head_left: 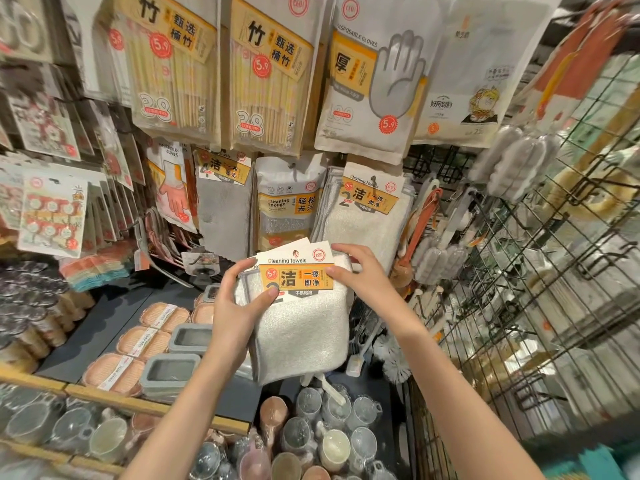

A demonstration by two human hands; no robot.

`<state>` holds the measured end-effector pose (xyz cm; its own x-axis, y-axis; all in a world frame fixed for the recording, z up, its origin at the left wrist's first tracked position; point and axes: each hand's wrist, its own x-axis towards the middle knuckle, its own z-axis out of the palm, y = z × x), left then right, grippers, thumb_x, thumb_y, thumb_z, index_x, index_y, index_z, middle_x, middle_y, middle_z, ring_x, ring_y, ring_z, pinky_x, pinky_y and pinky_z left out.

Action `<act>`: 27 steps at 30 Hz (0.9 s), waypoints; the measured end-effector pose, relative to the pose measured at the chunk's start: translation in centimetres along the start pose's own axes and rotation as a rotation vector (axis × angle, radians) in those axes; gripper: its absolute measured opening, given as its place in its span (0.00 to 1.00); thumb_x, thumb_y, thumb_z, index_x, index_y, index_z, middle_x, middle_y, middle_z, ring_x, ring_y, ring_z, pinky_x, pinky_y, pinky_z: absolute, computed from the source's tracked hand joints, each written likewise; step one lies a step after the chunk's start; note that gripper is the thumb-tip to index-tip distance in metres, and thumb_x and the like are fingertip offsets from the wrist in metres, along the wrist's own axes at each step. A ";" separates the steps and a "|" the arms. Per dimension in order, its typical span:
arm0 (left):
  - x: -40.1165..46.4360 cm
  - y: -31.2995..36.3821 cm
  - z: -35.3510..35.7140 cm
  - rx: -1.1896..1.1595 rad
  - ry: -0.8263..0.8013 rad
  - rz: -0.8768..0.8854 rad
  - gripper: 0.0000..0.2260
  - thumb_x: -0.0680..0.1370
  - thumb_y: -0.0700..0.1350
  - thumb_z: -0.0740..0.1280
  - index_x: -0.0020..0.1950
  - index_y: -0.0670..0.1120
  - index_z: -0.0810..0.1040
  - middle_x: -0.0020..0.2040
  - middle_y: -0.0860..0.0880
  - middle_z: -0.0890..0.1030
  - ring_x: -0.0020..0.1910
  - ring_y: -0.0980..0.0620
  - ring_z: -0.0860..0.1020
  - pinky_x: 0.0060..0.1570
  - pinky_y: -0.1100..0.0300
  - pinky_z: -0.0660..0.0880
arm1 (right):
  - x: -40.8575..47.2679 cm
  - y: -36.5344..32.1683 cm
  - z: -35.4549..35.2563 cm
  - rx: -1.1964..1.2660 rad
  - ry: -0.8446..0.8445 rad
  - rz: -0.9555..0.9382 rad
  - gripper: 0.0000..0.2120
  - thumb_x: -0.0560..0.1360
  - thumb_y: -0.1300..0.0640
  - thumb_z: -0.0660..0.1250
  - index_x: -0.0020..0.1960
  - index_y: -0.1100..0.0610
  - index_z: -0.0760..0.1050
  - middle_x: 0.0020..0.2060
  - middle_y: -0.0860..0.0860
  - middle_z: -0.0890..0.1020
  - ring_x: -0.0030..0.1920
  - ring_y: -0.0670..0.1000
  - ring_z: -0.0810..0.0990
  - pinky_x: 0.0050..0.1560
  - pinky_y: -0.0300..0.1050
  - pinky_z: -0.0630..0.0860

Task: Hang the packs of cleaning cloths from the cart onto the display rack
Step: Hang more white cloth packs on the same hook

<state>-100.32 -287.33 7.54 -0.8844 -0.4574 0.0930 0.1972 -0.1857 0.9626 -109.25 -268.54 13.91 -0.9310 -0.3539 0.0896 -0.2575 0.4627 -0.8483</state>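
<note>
Now the packs of cleaning cloths (301, 306) are up in front of the display rack (440, 168), a fanned bunch with three header cards showing, just below the identical packs already hanging (367, 209). The left hand (239, 303) has its grip clamped on the bunch from the side, thumb across the orange label. The right hand (360, 275) pinches the top right corner of the cards. To do this well, I'd say square the cards so the hang holes line up, lift to the peg above, and thread them on together without tilting. How many sit on that peg already, I cannot tell. Left of it hang one sponge pack (287, 202) and grey cloths (221, 202).
</note>
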 end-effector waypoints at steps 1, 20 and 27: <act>-0.1 0.0 0.0 -0.003 -0.003 0.000 0.22 0.70 0.38 0.76 0.55 0.61 0.77 0.63 0.54 0.76 0.64 0.44 0.75 0.62 0.40 0.73 | -0.1 0.0 0.2 0.007 0.002 -0.004 0.23 0.73 0.57 0.70 0.66 0.55 0.71 0.63 0.51 0.69 0.59 0.44 0.69 0.51 0.22 0.64; -1.0 0.5 0.1 -0.051 0.016 -0.071 0.22 0.70 0.37 0.76 0.53 0.62 0.78 0.64 0.49 0.77 0.60 0.43 0.78 0.58 0.40 0.76 | -1.1 -0.6 1.3 0.177 0.041 0.022 0.21 0.69 0.67 0.73 0.54 0.55 0.66 0.52 0.50 0.75 0.46 0.43 0.76 0.38 0.29 0.74; -1.4 1.4 0.1 -0.130 -0.159 -0.143 0.22 0.72 0.37 0.73 0.59 0.58 0.75 0.66 0.44 0.75 0.56 0.43 0.81 0.53 0.46 0.79 | -1.3 -0.2 0.6 0.175 0.078 0.029 0.20 0.69 0.68 0.71 0.54 0.55 0.65 0.52 0.52 0.75 0.45 0.42 0.77 0.37 0.30 0.75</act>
<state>-98.84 -286.89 8.79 -0.9606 -0.2778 0.0070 0.1091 -0.3537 0.9290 -107.83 -268.63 13.67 -0.9564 -0.2750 0.0986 -0.1879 0.3205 -0.9284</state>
